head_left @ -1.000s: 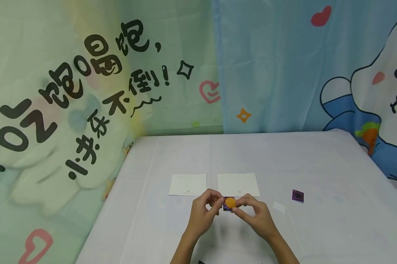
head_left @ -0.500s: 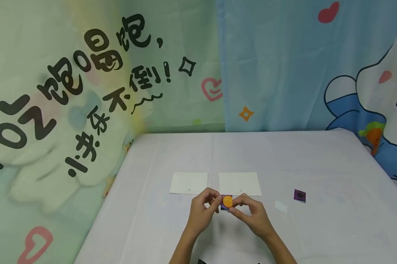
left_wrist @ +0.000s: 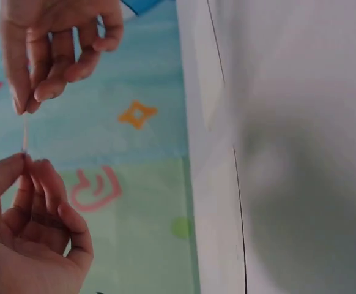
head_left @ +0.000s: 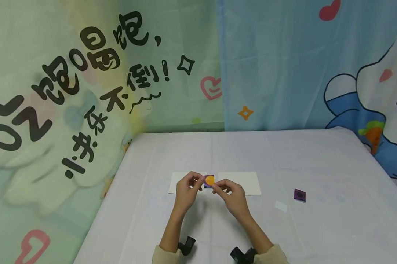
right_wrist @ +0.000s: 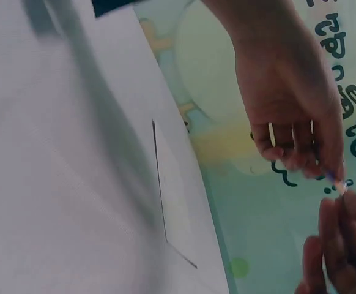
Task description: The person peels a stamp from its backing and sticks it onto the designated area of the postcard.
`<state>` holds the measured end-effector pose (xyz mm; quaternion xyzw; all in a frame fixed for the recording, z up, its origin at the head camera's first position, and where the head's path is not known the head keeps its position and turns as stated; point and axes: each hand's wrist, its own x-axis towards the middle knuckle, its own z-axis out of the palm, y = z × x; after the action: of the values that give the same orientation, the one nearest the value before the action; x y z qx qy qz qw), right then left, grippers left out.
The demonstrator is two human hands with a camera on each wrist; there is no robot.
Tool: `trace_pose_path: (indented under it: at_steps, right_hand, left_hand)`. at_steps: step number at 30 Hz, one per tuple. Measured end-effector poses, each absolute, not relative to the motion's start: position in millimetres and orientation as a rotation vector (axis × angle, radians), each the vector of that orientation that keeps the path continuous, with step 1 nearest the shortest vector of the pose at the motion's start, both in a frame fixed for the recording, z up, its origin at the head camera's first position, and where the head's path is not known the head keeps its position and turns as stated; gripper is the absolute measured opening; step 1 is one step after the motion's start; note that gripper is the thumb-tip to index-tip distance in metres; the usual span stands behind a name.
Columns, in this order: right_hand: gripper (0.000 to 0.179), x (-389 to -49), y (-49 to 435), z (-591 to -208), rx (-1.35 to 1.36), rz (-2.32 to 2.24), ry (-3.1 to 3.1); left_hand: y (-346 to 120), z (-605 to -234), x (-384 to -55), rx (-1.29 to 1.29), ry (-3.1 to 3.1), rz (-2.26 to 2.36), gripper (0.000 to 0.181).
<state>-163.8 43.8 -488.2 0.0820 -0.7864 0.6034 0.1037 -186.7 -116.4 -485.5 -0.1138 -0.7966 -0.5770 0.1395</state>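
A small purple square card with an orange disc (head_left: 210,180) on its face is held up between both hands, above the table. My left hand (head_left: 186,191) pinches its left edge between thumb and fingers. On the right, thumb and fingertips of my right hand (head_left: 233,198) pinch the lower right edge. Seen edge-on in the left wrist view, the card (left_wrist: 25,133) is a thin line between the two sets of fingertips. The right wrist view shows only a blurred sliver of the card (right_wrist: 336,181). Behind the hands lie two white sheets, the left sheet (head_left: 178,179) partly covered.
The right white sheet (head_left: 243,183) lies flat behind my right hand. Farther right is a purple square with a dark circle (head_left: 299,195), near a small pale patch (head_left: 280,206). Black wrist devices (head_left: 186,246) sit by the sleeves. Printed curtains (head_left: 268,66) hang behind the white table (head_left: 343,227).
Both hands have moved forward and left with the card, now in front of the gap between the sheets. Sleeves and black wrist devices have come further into view.
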Motion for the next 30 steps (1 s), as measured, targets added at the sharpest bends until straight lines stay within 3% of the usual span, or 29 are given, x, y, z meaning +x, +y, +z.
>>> trace_pose_path:
  at_steps: [12,21,30]
  right_hand:
    - [0.014,-218.7,6.1,-506.8,-0.043,1.68,-2.454]
    - [0.018,-230.1,5.1,-540.3,-0.143,1.317,-2.645]
    - [0.013,-235.8,2.2,-552.6,-0.165,1.214,-2.688]
  left_hand:
    - [-139.9,-509.0,-251.6,-0.156,-2.539,-1.315,0.017]
    - [-136.6,-534.6,-260.3,0.063,-2.696,-1.308,0.021]
    - [-132.4,-537.5,-260.1,0.107,-2.694,-1.237,0.018]
